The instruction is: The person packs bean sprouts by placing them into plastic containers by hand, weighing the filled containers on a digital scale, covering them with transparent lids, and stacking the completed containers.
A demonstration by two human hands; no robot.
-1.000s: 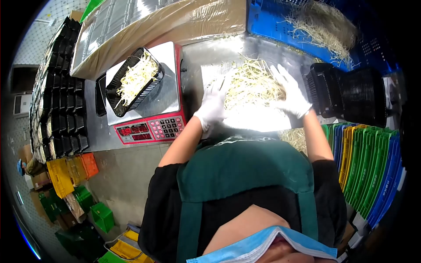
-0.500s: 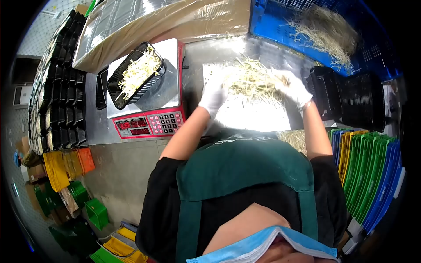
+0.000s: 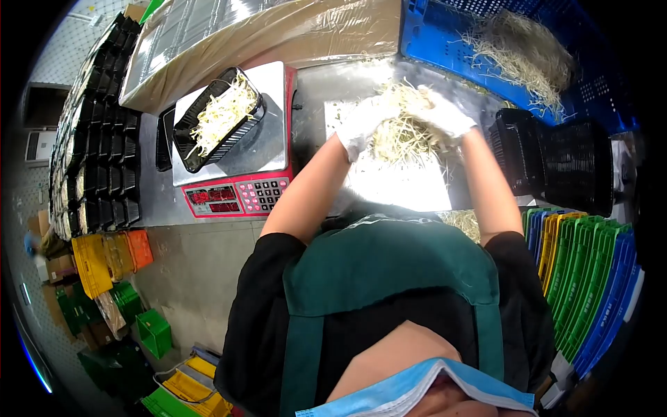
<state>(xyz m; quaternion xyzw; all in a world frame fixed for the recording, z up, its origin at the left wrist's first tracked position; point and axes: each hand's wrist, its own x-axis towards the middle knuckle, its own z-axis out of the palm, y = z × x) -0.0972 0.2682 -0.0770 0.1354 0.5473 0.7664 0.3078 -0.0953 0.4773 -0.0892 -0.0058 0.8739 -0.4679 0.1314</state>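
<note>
A pile of pale bean sprouts point(image 3: 403, 135) lies on a white board point(image 3: 399, 187) on the metal table in front of me. My left hand point(image 3: 366, 124), in a white glove, curls round the pile's left side. From the right, my right hand point(image 3: 445, 115), also gloved, closes on the upper part of the sprouts. Bright glare partly hides the fingertips of both hands. To the left, a black plastic tray point(image 3: 240, 139) of sprouts sits tilted on a red and white digital scale point(image 3: 274, 163).
Stacked black trays point(image 3: 573, 160) stand on the right. Behind them is a blue crate point(image 3: 445, 52) with more sprouts. Tall stacks of filled trays point(image 3: 104, 153) line the left. A plastic-wrapped box point(image 3: 333, 31) borders the back. Green and blue crates point(image 3: 590, 257) stand at lower right.
My hands have come closer together over the sprouts. The left moved right and in against the pile; the right moved left, gathering the sprouts between them. The tray on the scale stays put.
</note>
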